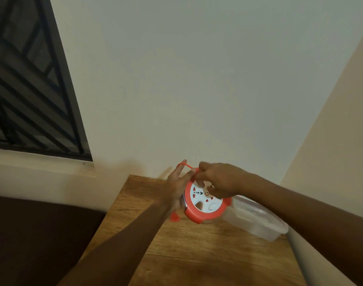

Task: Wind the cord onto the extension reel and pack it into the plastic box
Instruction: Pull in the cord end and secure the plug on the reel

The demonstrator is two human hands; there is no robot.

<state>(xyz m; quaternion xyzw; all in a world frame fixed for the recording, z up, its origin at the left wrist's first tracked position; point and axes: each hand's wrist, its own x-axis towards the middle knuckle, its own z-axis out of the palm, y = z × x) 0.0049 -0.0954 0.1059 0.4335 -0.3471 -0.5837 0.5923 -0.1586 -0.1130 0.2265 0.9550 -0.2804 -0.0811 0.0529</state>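
The surface (197, 254) is a wood-grain tabletop, brown with darker streaks, set into the corner of the room, its far edge against the pale wall. One item lies directly on it: a clear plastic box (257, 219), rectangular, positioned at the right edge near the far corner. The box is translucent; its contents cannot be determined.

The room was dim and warm-toned, the wall (197, 79) evenly lit without glare. Soft shadows fell at nine o'clock; wide-angle distortion slanted the window (32, 79), and both hands looked slightly blurred.
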